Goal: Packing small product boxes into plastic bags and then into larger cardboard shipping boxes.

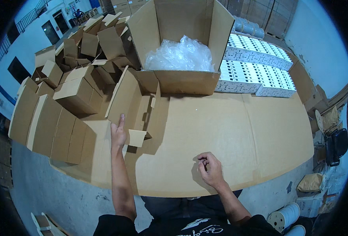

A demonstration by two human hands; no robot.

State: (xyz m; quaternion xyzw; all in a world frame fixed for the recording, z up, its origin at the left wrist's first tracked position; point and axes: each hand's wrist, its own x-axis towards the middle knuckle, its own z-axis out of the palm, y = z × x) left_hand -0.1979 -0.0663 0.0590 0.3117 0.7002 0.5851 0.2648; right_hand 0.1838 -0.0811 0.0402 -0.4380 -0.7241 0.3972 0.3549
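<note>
My left hand (pixel 119 132) grips the near left edge of an unfolded brown cardboard box (pixel 130 98), its thumb up along the outer panel. That box lies open toward me, with a small flap (pixel 137 137) sticking out at its near end. My right hand (pixel 210 170) rests above the cardboard-covered table (pixel 217 129), fingers loosely curled, and I see nothing in it. Behind the held box stands a large open carton (pixel 187 82) with crumpled clear plastic bags (pixel 180 54) inside.
Opened brown boxes (pixel 77 92) pile up at the left, several standing along the table's edge. White patterned small boxes (pixel 256 78) are stacked in rows at the back right. Beyond the table's right side are a black chair (pixel 336 145) and white cable spools (pixel 284 217) on the floor.
</note>
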